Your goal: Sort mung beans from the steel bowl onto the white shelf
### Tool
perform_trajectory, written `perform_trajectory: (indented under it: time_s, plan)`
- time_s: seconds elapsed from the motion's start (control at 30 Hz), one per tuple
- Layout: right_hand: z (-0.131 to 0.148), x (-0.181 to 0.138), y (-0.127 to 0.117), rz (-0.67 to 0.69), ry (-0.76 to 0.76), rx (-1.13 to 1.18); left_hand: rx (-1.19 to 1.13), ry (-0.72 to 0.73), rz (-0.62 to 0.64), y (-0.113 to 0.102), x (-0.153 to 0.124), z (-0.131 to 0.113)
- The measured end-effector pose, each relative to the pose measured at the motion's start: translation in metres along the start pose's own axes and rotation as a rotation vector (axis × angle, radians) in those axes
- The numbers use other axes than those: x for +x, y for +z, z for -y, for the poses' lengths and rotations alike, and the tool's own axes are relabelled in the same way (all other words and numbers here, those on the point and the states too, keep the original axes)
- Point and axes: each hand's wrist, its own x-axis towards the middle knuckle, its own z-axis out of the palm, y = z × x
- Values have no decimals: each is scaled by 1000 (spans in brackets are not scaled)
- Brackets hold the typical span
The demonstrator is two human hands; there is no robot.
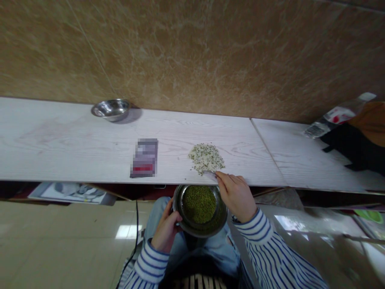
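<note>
My left hand is closed on the left rim of a metal bowl, just below the counter's front edge and above my lap. Small green beans, like mung beans, lie inside it. A pile of white grains mixed with green beans is spread on the counter above the bowl. My right hand grips the handle of a metal spoon, whose bowl end touches the pile's near edge. Part of the bowl's right rim is hidden behind my right hand.
A second metal bowl stands by the wall at the left. A phone-shaped, pixelated object lies left of the pile. At the far right a plastic bottle lies beside a black and brown item. An open drawer juts out below.
</note>
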Motion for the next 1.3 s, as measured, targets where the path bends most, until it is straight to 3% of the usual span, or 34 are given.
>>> perform_trajectory:
  time_s: [0.93,1.3]
  plan:
    - [13,1,1,5,-11,24,-11,8,9,-4,0,-3]
    - [10,-14,-4,-20,26,24,-19,10,7,-6,2,-1]
